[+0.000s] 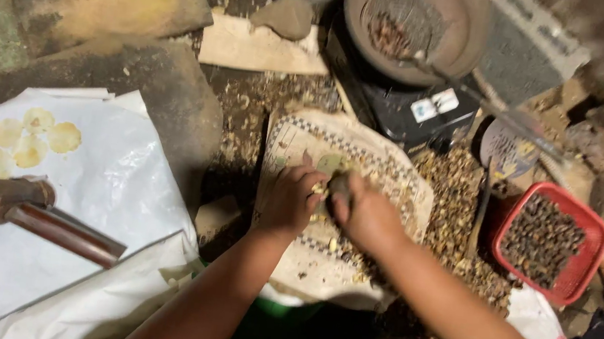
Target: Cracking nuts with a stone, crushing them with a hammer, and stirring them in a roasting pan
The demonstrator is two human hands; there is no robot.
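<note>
Looking down, head view: two bare hands meet over a patterned cloth (392, 174) strewn with shell bits.
Left hand: the left hand (289, 200) rests knuckles up on the cloth, fingers curled narrow around small pale pieces at its tips.
Right hand: the right hand (365, 214) grips a small dark nut (339, 183) between thumb and fingertips, touching the left.
Nut handling: it is probably light, hard-shelled and a bit slippery; pinching its sides seems the surest hold.
Kernels: flat yellow kernels (28, 142) lie on a white sheet (110, 193), well apart to the left.
Hammer: a hammer (31, 214) lies on that sheet below the kernels.
Basket: a red basket (586, 259) of dark nuts sits to the right.
Pan: a round pan (413, 27) stands beyond the cloth.
</note>
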